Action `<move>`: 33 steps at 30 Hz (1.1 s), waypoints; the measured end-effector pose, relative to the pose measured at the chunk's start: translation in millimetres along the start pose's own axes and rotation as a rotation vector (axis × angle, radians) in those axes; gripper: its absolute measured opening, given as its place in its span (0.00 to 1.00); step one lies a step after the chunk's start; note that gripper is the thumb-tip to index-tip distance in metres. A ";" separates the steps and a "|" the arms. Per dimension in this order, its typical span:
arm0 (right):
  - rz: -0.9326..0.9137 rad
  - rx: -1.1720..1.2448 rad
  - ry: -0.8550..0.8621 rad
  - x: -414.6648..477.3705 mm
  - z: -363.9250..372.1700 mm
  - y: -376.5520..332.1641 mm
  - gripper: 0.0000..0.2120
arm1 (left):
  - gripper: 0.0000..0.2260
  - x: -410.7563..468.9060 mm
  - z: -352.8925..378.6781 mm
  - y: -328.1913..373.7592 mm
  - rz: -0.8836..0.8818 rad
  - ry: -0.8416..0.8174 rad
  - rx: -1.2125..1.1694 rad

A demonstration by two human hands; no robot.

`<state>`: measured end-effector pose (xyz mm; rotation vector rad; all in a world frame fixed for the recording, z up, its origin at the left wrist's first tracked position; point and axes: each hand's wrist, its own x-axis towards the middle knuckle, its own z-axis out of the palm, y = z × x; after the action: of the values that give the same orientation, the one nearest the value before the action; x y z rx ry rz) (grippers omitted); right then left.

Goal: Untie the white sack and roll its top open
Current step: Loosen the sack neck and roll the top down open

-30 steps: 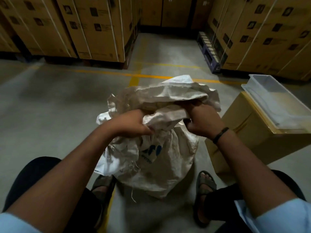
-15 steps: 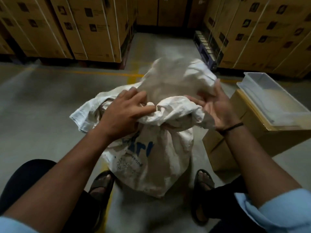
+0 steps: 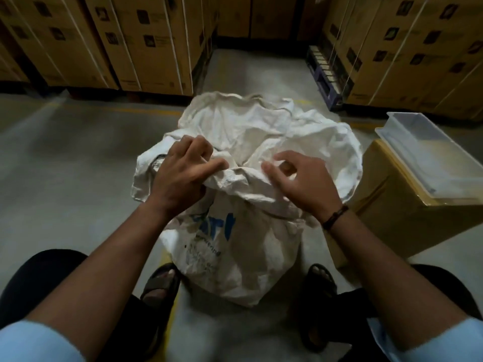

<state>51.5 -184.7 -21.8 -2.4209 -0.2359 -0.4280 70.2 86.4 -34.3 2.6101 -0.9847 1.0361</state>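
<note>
Nearest, the crumpled white woven-plastic sack with blue printing point(image 3: 235, 257) stands on the grey concrete floor point(image 3: 78, 165) between the person's two sandalled feet, its base close to them. No tie shows at its neck, which looks undone, so the step in hand seems to be spreading and rolling the top.

Above the print, the left hand point(image 3: 180, 178) lies on the near-left part of the rim, fingers curled over the fold and thumb stretched along it, gripping the cloth. The right hand point(image 3: 300, 184) rests on the near-right part, fingers loosely bent and apart; whether it pinches the fabric I cannot tell.

Beyond the hands the loose top billows wide towards the far stacked brown cardboard cartons point(image 3: 146, 43).

To roll well, both hands should probably take the rim at matching heights, turn it outward and down in even folds, and work round the mouth. The stiff weave is likely to spring back, so each fold wants a firm crease.

Just to the right stands a brown cardboard box point(image 3: 407, 220) carrying a clear plastic tray point(image 3: 428, 155).
</note>
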 end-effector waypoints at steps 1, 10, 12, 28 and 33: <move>-0.120 0.079 -0.095 -3.2 -4.5 -8.9 0.28 | 0.18 1.1 0.5 0.0 -0.002 0.009 0.003; -0.464 -0.443 0.232 -6.3 32.5 -13.1 0.21 | 0.18 10.3 -10.7 9.3 -0.169 -0.238 -0.276; -0.564 -0.461 0.366 -6.0 35.5 -11.3 0.17 | 0.19 14.7 -22.8 11.2 -0.261 -0.446 -0.461; -0.271 0.073 -0.566 -5.4 25.2 1.1 0.38 | 0.27 9.0 -4.8 25.6 0.015 -0.322 -0.142; -0.492 -0.411 0.016 -4.0 41.3 4.3 0.13 | 0.31 14.6 -4.2 39.4 -0.163 -0.433 -0.205</move>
<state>59.0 -161.8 -55.9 -2.7461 -0.8147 -0.7756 50.8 50.1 -24.9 2.7334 -0.8791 0.3154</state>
